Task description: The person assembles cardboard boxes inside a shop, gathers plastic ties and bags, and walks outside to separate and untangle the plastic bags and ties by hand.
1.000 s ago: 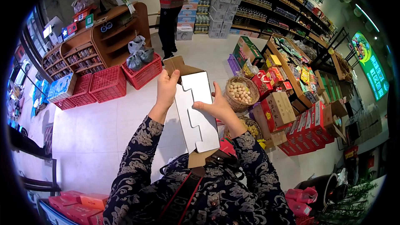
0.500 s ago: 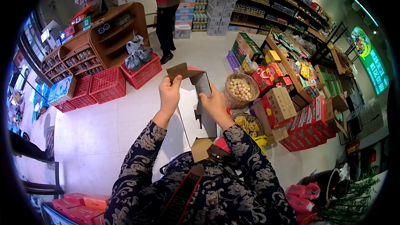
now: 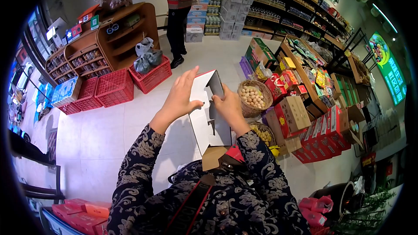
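Long white-lined cardboard box (image 3: 201,127) gripped at right wall by half-curled right hand (image 3: 230,108); left hand (image 3: 176,100) held wide open at box's left, contact unclear.

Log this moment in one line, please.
Left hand: open, thumb over carton | right hand: gripping carton's wall | near flap: open | egg basket: right

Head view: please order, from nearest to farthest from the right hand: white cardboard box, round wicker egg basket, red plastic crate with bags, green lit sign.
1. White box, touching the right hand
2. Egg basket, just right
3. Red crate, ahead, left
4. Green sign, far right side
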`<control>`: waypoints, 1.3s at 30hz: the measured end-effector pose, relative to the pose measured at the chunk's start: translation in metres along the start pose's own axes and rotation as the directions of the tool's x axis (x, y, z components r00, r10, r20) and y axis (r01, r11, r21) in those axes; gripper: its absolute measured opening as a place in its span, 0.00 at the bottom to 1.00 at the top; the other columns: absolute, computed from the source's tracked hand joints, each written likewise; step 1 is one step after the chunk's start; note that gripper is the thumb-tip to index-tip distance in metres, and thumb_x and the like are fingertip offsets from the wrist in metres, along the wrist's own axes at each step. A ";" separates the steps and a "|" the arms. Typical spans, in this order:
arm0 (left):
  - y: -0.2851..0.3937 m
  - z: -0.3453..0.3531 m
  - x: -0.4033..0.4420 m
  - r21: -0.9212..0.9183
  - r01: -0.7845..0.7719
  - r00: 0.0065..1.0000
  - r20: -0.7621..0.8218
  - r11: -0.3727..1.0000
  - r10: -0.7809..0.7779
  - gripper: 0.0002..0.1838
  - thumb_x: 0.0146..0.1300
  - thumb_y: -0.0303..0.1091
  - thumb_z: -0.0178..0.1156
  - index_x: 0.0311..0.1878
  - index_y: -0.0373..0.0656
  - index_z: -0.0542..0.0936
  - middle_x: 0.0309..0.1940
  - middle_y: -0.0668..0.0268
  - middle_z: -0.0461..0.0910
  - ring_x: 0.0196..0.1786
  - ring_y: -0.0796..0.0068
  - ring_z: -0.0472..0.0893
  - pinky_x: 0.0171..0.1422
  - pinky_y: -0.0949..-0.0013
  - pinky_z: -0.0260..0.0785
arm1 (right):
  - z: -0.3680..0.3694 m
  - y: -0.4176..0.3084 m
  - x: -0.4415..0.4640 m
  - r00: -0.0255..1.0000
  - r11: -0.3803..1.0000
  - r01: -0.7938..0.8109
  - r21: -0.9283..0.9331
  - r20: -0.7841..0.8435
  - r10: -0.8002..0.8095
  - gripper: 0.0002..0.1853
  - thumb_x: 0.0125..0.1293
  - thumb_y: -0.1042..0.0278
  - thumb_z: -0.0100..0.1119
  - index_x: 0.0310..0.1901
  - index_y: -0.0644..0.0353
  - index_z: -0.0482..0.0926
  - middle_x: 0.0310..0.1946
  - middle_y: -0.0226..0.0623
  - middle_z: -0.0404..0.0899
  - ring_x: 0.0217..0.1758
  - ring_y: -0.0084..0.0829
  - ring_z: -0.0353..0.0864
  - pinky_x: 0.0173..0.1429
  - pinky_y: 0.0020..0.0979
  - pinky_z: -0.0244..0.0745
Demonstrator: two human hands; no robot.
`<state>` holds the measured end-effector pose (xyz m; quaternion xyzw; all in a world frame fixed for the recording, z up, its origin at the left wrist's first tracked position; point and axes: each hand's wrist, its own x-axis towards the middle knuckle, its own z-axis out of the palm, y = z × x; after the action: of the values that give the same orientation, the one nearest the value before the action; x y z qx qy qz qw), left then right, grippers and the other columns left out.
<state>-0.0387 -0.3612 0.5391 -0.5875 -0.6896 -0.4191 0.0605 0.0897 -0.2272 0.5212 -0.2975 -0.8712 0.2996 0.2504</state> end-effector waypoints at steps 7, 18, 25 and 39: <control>-0.005 0.030 -0.004 0.188 0.127 0.972 -0.221 0.974 -0.084 0.30 0.38 0.27 0.68 0.50 0.40 0.70 0.40 0.58 0.74 0.46 0.55 0.70 0.51 0.60 0.65 | 0.007 0.008 -0.001 0.994 0.972 0.105 -0.212 -0.016 -0.111 0.25 0.52 0.68 0.58 0.56 0.49 0.70 0.23 0.48 0.78 0.29 0.49 0.79 0.36 0.46 0.73; -0.042 0.013 0.012 0.020 0.399 0.902 0.175 0.917 -0.396 0.19 0.54 0.32 0.57 0.52 0.52 0.77 0.33 0.57 0.81 0.39 0.56 0.79 0.44 0.62 0.70 | -0.006 -0.007 0.001 0.961 0.916 0.277 -0.289 0.100 -0.259 0.26 0.54 0.63 0.60 0.57 0.44 0.71 0.24 0.51 0.78 0.29 0.48 0.80 0.35 0.42 0.75; -0.107 0.012 -0.017 -0.092 0.600 0.778 -0.165 0.794 -0.607 0.21 0.57 0.40 0.55 0.56 0.51 0.74 0.40 0.49 0.78 0.46 0.50 0.78 0.50 0.58 0.68 | -0.070 0.062 0.017 0.979 0.817 -0.020 0.577 0.177 -0.101 0.33 0.57 0.62 0.62 0.64 0.60 0.62 0.55 0.42 0.72 0.54 0.29 0.73 0.56 0.30 0.67; -0.035 0.028 -0.024 -0.066 0.586 0.750 -0.334 0.807 -0.572 0.22 0.60 0.36 0.53 0.59 0.46 0.71 0.32 0.47 0.79 0.35 0.50 0.79 0.42 0.58 0.69 | 0.008 0.091 -0.012 0.963 0.846 -0.070 0.529 -0.184 0.195 0.58 0.40 0.55 0.76 0.65 0.69 0.45 0.59 0.53 0.61 0.64 0.38 0.61 0.65 0.34 0.58</control>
<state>-0.0503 -0.3598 0.4892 -0.2628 -0.8254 -0.4963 0.0576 0.1267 -0.1795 0.4516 -0.3117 -0.7007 0.5027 0.3990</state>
